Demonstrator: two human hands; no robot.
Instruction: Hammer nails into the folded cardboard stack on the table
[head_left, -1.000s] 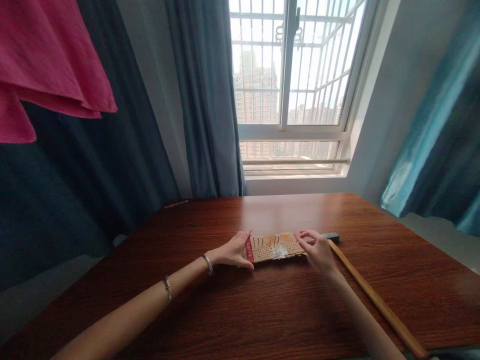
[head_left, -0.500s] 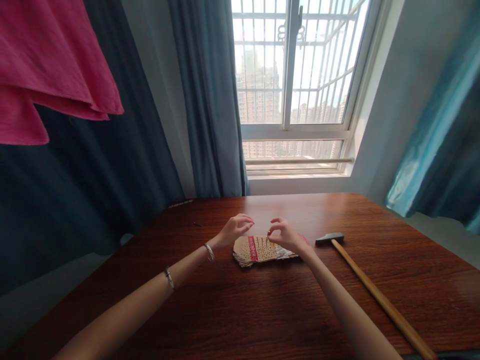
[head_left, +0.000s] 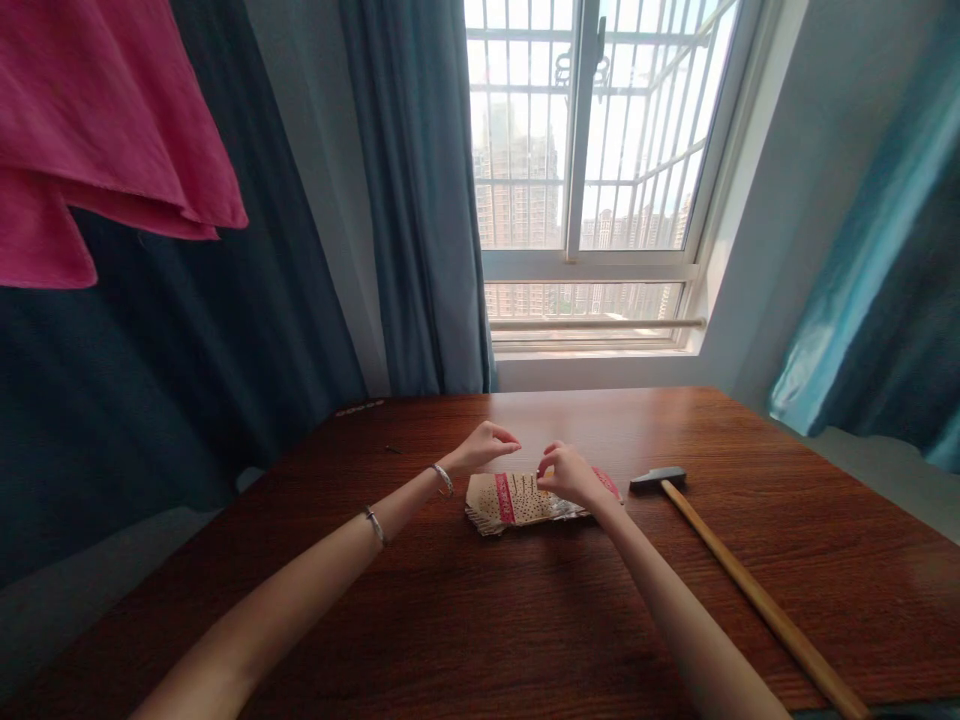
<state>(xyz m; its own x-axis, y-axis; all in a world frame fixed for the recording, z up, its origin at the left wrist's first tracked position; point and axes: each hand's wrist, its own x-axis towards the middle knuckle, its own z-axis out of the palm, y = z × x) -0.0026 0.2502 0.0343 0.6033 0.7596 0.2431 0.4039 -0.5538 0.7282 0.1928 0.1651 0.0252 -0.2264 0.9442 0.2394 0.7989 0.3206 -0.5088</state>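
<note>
A flat stack of cardboard pieces, dotted with small dark holes and crossed by a red printed band, lies on the table. Several thin dark nails stand upright in it. My right hand is over the right half of the stack, thumb and forefinger pinched at what appears to be a nail, mostly hidden by the fingers. Just above the stack's far edge hovers my left hand, its fingers drawn together and pointing right. Whether anything is between those fingertips I cannot make out.
On the right of the brown wooden table lies a hammer with a long wooden handle, its head near the stack. A small dark item rests at the far left. Behind the table are a barred window and blue curtains.
My left hand has shifted slightly right and up, and its fingers have come closer together. My right hand stays over the stack, its pinch slightly lower. The stack and hammer have hardly moved.
</note>
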